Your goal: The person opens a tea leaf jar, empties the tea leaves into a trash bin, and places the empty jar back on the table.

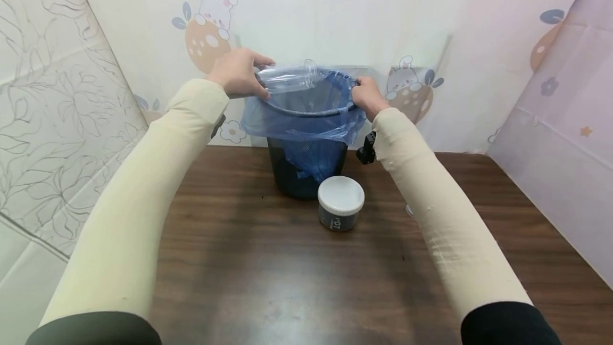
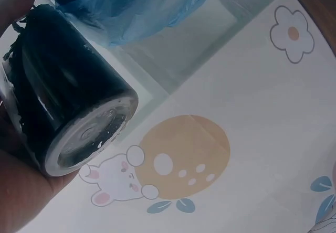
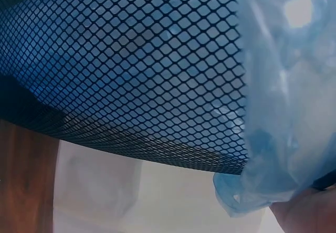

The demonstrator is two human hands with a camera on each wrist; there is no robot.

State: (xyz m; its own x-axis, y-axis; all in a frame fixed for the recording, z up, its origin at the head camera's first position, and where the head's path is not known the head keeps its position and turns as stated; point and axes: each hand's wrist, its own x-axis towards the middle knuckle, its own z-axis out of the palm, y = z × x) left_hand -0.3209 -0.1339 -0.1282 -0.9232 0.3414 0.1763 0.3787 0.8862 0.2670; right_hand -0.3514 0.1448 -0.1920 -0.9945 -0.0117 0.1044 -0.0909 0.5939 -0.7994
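My left hand (image 1: 239, 73) grips a clear jar (image 1: 289, 76) by its base end. The jar lies nearly sideways over the bin's rim, its mouth pointing right above the opening. In the left wrist view, dark material covers much of the jar (image 2: 68, 86) near its base. Below stands a black mesh waste bin (image 1: 281, 169), lined with a translucent blue bag (image 1: 301, 128) folded over the rim. With curled fingers, my right hand (image 1: 369, 97) holds the bin's right rim and the bag there. The right wrist view shows the mesh (image 3: 131, 60) close up.
In front of the bin stands a round tub (image 1: 341, 201) with a white lid and dark sides. A small clear item (image 1: 409, 210) lies partly behind my right forearm. The brown wooden tabletop (image 1: 268, 270) meets printed wall sheets (image 1: 306, 9) behind.
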